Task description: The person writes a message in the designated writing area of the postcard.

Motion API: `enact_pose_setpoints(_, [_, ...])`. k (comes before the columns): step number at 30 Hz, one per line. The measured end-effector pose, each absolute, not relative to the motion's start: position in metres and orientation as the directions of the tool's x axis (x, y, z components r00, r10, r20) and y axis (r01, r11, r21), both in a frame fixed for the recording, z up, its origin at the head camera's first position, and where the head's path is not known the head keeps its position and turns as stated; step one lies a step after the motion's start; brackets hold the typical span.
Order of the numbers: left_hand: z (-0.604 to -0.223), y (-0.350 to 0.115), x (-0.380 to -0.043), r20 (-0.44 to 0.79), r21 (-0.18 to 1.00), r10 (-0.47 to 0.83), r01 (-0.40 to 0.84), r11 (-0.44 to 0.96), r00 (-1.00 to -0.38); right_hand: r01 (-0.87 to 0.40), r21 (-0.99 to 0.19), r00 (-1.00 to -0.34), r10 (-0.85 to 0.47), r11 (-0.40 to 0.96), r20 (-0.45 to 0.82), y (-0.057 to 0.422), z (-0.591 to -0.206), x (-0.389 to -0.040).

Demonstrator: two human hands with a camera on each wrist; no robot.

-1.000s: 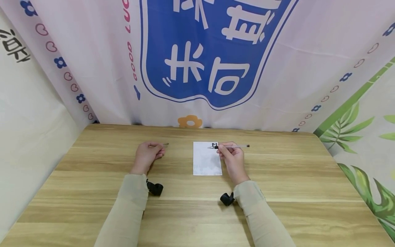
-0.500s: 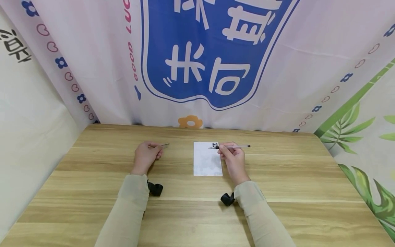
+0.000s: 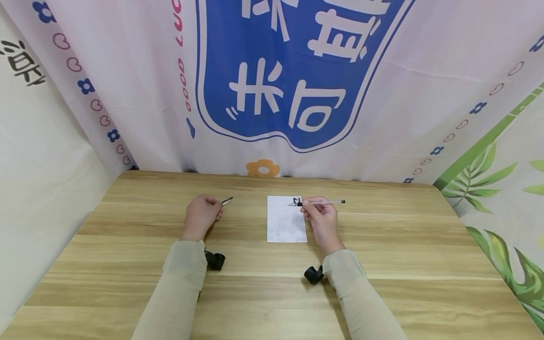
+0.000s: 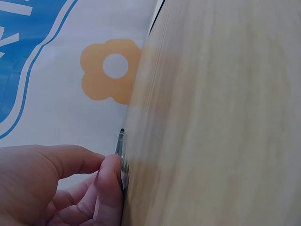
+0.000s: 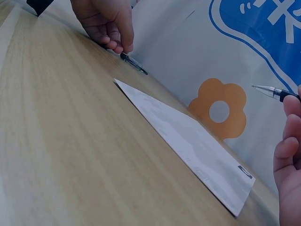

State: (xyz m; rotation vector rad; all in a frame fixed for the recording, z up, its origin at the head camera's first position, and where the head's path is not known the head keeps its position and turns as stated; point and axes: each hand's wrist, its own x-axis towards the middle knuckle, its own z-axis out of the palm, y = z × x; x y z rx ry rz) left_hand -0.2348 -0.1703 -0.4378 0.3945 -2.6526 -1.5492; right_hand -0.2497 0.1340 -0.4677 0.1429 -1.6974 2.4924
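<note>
My right hand (image 3: 323,219) pinches a clear-barrelled gel pen (image 3: 329,202) with a black grip, held nearly level, its bare metal tip pointing left above the paper. In the right wrist view the pen tip (image 5: 265,89) stands clear of the table. Off to the left, my left hand (image 3: 200,216) pinches a small clear pen cap (image 4: 120,141) with a dark end between thumb and forefinger. The cap points up and to the right in the head view. Between the hands lies a white sheet of paper (image 3: 286,224) with a black mark near its upper right corner.
A wooden table (image 3: 263,293) carries everything. Behind its far edge hangs a printed curtain (image 3: 148,108) with a blue emblem and an orange flower (image 3: 250,169). Black wrist mounts (image 3: 313,274) sit by both cuffs.
The pen cap in my left hand has turned, its far end tilting more upward, and more of it shows. The right hand and pen stay almost where they were.
</note>
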Motion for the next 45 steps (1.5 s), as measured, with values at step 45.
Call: enact_pose_setpoints(45, [-0.426,-0.112,-0.224,0.019,0.569,0.173,0.153,0.808,-0.985,-0.140,-0.932,-0.990,0.047,-0.334,0.132,0.135,-0.466,-0.248])
